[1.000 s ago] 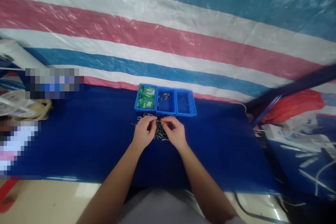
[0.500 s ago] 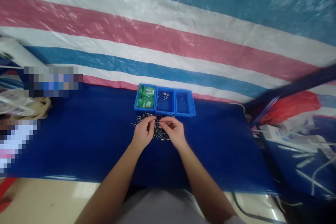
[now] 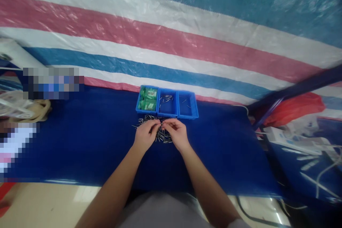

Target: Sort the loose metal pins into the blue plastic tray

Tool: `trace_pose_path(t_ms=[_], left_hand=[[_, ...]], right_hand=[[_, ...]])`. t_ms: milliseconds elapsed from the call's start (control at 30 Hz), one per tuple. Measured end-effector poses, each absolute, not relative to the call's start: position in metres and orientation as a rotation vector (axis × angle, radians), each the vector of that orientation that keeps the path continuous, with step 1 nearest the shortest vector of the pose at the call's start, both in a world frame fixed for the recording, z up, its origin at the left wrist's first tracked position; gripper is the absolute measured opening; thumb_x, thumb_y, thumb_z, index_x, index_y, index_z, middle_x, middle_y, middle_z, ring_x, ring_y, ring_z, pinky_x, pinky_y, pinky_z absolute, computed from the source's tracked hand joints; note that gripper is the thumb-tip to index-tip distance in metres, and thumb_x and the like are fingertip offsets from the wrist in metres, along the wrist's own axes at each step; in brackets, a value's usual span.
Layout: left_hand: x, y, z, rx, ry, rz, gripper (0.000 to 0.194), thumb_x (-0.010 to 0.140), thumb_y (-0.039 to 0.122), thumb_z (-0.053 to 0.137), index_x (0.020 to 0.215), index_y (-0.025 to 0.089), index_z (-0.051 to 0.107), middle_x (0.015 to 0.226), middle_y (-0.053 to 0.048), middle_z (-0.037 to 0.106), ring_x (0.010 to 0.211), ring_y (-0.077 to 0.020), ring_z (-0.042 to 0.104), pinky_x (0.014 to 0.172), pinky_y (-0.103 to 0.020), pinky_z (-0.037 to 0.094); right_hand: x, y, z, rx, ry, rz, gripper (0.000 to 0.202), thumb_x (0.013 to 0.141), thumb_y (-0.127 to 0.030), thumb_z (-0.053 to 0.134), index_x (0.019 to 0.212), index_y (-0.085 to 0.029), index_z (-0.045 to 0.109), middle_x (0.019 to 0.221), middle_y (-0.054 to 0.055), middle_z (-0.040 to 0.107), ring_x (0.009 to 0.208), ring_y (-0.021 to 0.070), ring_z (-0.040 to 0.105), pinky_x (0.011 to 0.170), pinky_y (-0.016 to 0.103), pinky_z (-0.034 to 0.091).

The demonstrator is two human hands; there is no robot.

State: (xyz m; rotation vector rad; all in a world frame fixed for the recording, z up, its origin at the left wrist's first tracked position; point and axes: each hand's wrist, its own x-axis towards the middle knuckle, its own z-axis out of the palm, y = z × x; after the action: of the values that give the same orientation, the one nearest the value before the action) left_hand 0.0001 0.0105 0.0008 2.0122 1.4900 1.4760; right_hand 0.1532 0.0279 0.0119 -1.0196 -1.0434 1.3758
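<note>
Metal pieces [image 3: 163, 136] beneath both hands [image 3: 161, 124], fingertips pinched nearly together, wrists angled inward, grip contents unclear.

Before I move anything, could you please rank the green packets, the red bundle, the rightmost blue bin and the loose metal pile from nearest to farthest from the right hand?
From the right hand, in the head view:
1. Loose metal pile, just left, beside the fingers.
2. Rightmost blue bin, beyond the hand.
3. Green packets, in the leftmost bin.
4. Red bundle, far right.
</note>
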Motion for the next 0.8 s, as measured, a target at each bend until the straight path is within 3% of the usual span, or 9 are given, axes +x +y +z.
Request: trace_pose_path(t_ms=[300,533,700,800], left_hand=[[-0.0032,0.0130,-0.0001,2.088,1.438,1.450,0.015,0.095,0.024,0.052,0.098,0.021,0.067,0.091,-0.003,0.073,0.084,-0.0124,0.070,0.078,-0.025,0.057],[-0.0039,0.0110,0.0025,2.081,1.581,1.398,0.018,0.094,0.029,0.054,0.104,0.020,0.067,0.095,-0.004,0.076,0.082,-0.0142,0.073,0.078,-0.025,0.059],[-0.0019,0.0092,0.0018,2.009,1.584,1.404,0.020,0.090,0.032,0.061,0.106,0.020,0.066,0.097,-0.004,0.074,0.073,-0.0121,0.070,0.067,-0.023,0.058],[-0.0012,0.0093,0.0007,2.014,1.531,1.428,0.018,0.091,0.028,0.060,0.106,0.022,0.066,0.102,-0.004,0.074,0.080,-0.0128,0.071,0.072,-0.025,0.058]], right_hand=[[0.1526,0.0252,0.0180,-1.030,-1.161,1.339,0.019,0.073,-0.033,0.081,0.085,-0.021,0.072,0.075,0.002,0.074,0.069,0.0169,0.070,0.074,0.034,0.059],[0.1514,0.0242,0.0171,-1.035,-1.133,1.372,0.020,0.072,-0.030,0.081,0.087,-0.021,0.073,0.075,0.002,0.074,0.071,0.0169,0.071,0.077,0.034,0.059],[0.1537,0.0267,0.0145,-1.110,-1.097,1.321,0.019,0.072,-0.033,0.080,0.084,-0.020,0.074,0.075,0.002,0.074,0.069,0.0173,0.070,0.073,0.034,0.059],[0.1550,0.0274,0.0140,-1.115,-1.081,1.324,0.019,0.071,-0.033,0.081,0.085,-0.021,0.075,0.075,0.002,0.075,0.068,0.0173,0.071,0.073,0.034,0.060]])
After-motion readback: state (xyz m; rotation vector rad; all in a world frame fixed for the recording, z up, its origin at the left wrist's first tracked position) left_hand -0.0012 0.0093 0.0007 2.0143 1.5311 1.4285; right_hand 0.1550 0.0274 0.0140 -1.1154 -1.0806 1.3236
